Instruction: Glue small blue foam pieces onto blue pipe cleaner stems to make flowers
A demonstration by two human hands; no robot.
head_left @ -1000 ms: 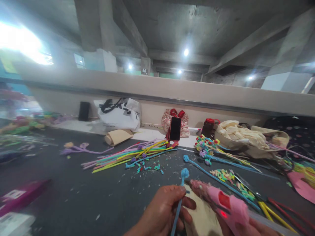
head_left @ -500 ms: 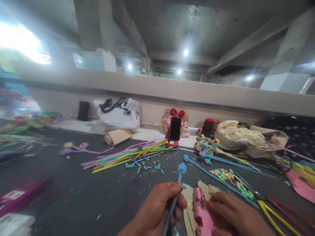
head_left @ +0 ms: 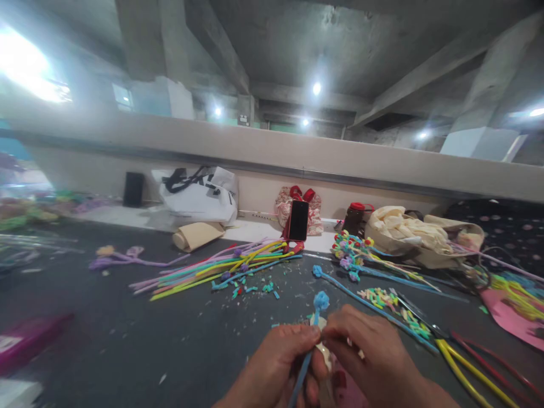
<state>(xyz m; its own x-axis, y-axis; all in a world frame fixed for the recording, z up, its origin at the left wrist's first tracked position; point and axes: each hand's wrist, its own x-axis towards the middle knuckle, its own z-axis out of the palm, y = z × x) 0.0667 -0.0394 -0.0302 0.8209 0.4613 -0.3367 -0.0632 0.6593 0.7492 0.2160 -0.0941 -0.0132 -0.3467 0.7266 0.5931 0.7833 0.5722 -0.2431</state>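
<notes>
My left hand (head_left: pixel 289 354) is closed around the stem of a blue pipe cleaner (head_left: pixel 302 374), which stands upright with a fluffy curled blue head (head_left: pixel 322 301) above the fingers. My right hand (head_left: pixel 369 351) meets it at the stem, just under that head. Its thumb and fingers are pinched together, and whatever lies between them is hidden. Below the right hand lies a pink tool (head_left: pixel 351 394), probably a glue gun, mostly covered by the hand. Behind my hands, a second blue pipe cleaner (head_left: pixel 361 300) with a curled end lies on the dark table.
Colourful pipe cleaners (head_left: pixel 204 272) lie in a bundle at centre, with cut bits (head_left: pixel 242 289) nearby. Right are finished stems (head_left: pixel 351 255), more cut pieces (head_left: pixel 378 297) and yellow-and-red-handled tools (head_left: pixel 463 362). A phone (head_left: pixel 298 220) leans at the back near a white bag (head_left: pixel 198 195).
My right hand has moved left from the pink tool to the blue stem, its fingers now pinched beside my left fingers. The left hand keeps its hold. The view has shifted slightly.
</notes>
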